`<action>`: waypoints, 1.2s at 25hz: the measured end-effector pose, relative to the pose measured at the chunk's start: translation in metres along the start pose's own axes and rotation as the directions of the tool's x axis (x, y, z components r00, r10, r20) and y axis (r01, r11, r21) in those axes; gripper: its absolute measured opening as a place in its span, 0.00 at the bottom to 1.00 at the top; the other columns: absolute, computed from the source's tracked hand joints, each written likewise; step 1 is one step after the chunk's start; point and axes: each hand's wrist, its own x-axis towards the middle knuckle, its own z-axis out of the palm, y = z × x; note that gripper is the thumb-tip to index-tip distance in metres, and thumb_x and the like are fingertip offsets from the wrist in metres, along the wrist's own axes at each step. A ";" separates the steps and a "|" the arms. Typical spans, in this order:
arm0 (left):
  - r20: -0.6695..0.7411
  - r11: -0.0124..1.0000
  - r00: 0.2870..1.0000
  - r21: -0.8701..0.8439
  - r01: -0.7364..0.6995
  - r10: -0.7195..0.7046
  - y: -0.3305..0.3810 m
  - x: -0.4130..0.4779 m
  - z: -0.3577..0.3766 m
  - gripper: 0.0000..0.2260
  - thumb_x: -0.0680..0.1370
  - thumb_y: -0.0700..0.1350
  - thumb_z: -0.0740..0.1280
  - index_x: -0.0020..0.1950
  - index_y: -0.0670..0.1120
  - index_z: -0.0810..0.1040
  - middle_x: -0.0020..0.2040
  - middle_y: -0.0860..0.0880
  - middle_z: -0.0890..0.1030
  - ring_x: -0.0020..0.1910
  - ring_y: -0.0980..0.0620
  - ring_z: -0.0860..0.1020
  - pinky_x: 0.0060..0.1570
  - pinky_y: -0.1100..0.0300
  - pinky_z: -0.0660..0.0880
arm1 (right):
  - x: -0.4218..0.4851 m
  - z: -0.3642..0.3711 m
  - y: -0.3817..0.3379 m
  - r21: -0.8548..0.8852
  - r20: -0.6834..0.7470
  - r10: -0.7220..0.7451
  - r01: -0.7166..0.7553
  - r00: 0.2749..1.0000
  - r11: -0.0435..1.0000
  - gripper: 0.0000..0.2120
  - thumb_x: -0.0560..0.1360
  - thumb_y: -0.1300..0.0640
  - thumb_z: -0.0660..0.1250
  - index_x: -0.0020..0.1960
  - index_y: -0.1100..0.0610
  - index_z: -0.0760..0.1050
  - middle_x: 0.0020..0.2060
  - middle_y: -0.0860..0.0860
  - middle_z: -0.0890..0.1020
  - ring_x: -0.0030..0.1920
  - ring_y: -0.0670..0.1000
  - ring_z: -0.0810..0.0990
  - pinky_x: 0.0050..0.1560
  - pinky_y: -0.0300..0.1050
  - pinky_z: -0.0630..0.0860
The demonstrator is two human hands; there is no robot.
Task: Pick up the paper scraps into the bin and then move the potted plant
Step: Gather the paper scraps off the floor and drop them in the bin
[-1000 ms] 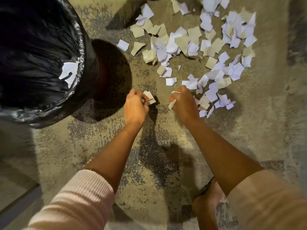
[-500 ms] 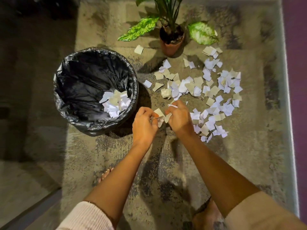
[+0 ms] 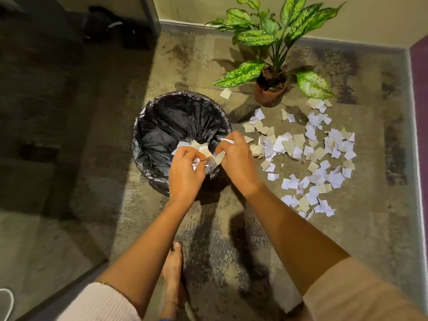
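Left hand, right hand gripping scraps over upright bin; plant standing upright beside loose scraps on floor.

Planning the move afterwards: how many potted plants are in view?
1. The potted plant stands beyond the bin, to its right, behind the scattered paper scraps; no other seems hidden.

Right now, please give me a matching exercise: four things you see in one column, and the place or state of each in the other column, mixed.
Column one:
1 bin
2 potted plant
3 floor scraps
4 left hand

Column two:
a spread on the floor, right of the bin
b lined with a black bag
c grips scraps above the bin
d stands near the wall, in a brown pot

Pairs: 1-b, 2-d, 3-a, 4-c.
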 end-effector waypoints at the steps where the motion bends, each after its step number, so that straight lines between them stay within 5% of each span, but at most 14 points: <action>1: -0.002 1.000 1.000 0.011 0.006 -0.006 -0.009 0.004 -0.003 0.01 0.76 0.43 0.70 0.47 0.47 0.80 0.53 0.52 0.75 0.49 0.52 0.77 0.45 0.57 0.74 | 0.005 0.006 -0.007 -0.002 0.005 -0.011 0.011 1.000 1.000 0.13 0.71 0.72 0.62 0.50 0.60 0.79 0.53 0.57 0.72 0.52 0.59 0.74 0.39 0.51 0.72; 11: 0.094 0.995 0.996 0.103 -0.005 -0.005 -0.046 0.019 -0.004 0.13 0.74 0.42 0.71 0.57 0.49 0.77 0.61 0.51 0.74 0.61 0.48 0.73 0.58 0.43 0.73 | 0.014 0.050 -0.020 0.020 0.122 -0.029 0.026 0.992 0.999 0.23 0.74 0.68 0.64 0.67 0.54 0.70 0.64 0.55 0.70 0.62 0.58 0.72 0.55 0.54 0.76; 17: 0.044 0.984 0.993 0.135 -0.117 0.112 -0.024 -0.006 0.013 0.13 0.75 0.43 0.68 0.59 0.51 0.76 0.61 0.53 0.75 0.61 0.49 0.72 0.59 0.51 0.68 | 0.002 0.035 0.007 0.120 -0.028 0.025 -0.022 0.999 0.993 0.21 0.73 0.70 0.63 0.64 0.58 0.73 0.61 0.57 0.73 0.63 0.57 0.71 0.55 0.53 0.77; 22: 0.173 0.951 0.944 0.082 -0.299 0.282 0.020 -0.040 0.077 0.14 0.75 0.41 0.66 0.61 0.49 0.75 0.58 0.51 0.75 0.56 0.48 0.74 0.54 0.50 0.74 | -0.030 0.026 0.065 0.137 -0.041 0.149 -0.142 0.988 0.980 0.23 0.70 0.69 0.62 0.63 0.55 0.72 0.60 0.55 0.72 0.62 0.55 0.70 0.48 0.52 0.77; 30: 0.376 0.960 0.921 0.203 -0.191 0.104 0.007 -0.063 0.208 0.19 0.75 0.43 0.70 0.65 0.49 0.72 0.62 0.48 0.72 0.61 0.46 0.72 0.57 0.50 0.73 | -0.120 0.061 0.220 0.085 -0.021 0.308 -0.305 0.951 0.949 0.19 0.72 0.68 0.63 0.61 0.57 0.75 0.57 0.58 0.75 0.58 0.58 0.73 0.48 0.53 0.79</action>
